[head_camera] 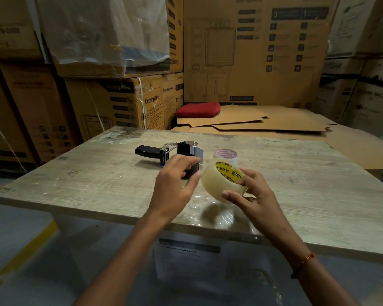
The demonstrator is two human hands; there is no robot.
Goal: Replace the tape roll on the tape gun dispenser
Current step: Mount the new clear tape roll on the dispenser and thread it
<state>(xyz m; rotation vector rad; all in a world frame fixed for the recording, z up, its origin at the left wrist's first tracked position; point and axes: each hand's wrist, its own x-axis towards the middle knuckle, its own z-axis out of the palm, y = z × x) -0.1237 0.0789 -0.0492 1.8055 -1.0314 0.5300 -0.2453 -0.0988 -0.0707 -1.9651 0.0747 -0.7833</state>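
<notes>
A black tape gun dispenser (164, 152) lies on its side on the wooden table (97, 173), handle pointing left. My right hand (252, 195) grips a full roll of clear tape (217, 182) with a yellow printed core, lifted just above the table and tilted. My left hand (175, 184) hovers over the dispenser's black hub, fingers apart and curled, holding nothing. Behind the full roll a nearly bare white core (226, 154) with red print stands on the table.
Crumpled clear wrap (217, 214) lies at the table's near edge. Stacked cardboard boxes (124, 102) wall the back and left. Flattened cardboard sheets (263, 122) and a red cushion (198, 109) lie behind the table. The floor has a yellow line (24, 250).
</notes>
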